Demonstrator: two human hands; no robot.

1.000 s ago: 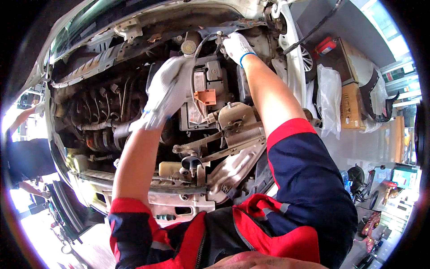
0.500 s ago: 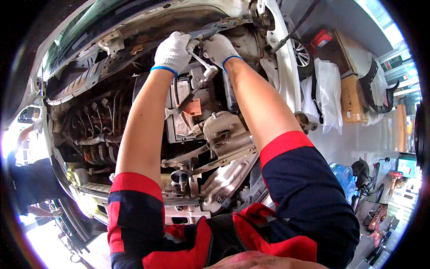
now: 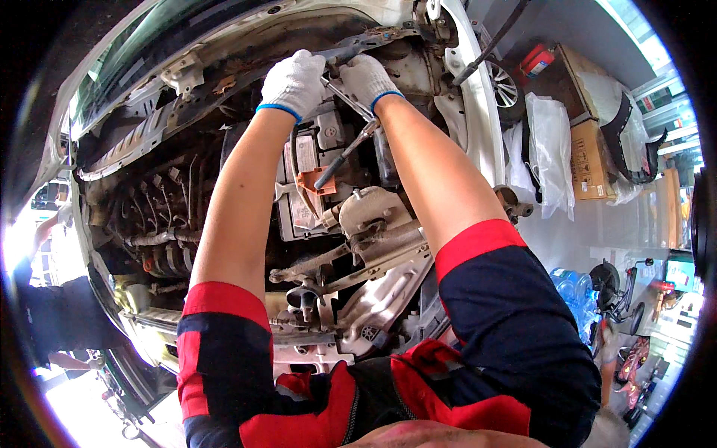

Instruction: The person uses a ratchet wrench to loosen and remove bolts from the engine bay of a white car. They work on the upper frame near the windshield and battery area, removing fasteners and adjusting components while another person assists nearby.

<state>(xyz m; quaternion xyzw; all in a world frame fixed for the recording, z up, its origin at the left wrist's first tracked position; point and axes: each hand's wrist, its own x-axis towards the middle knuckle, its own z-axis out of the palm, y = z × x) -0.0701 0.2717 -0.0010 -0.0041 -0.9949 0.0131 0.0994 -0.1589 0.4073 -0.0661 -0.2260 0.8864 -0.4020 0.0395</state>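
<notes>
Both my hands wear white knit gloves with blue cuffs and reach to the far side of an open engine bay. My left hand (image 3: 294, 84) is curled around the far end of a ratchet wrench (image 3: 349, 100) with a long extension. Its dark handle (image 3: 336, 166) hangs toward me over the battery (image 3: 308, 168). Just right of it, my right hand (image 3: 367, 79) is closed at a dark metal crossbar (image 3: 340, 54), fingertips turned away. What those fingers hold is hidden. The extension passes close below the right glove.
An orange plastic piece (image 3: 317, 181) lies on the battery. Nearer are a metal bracket (image 3: 373, 216) and the car's front frame. A white fender edge (image 3: 482, 97) bounds the right side. Beyond it stand a cardboard box (image 3: 590, 160) and wrapped parts. Another person (image 3: 63, 313) is at the left.
The wrench has swung to the right, with its handle now farther over the battery's right part. My left hand has shifted slightly; the right stays nearly in place. An arm has appeared at lower right.
</notes>
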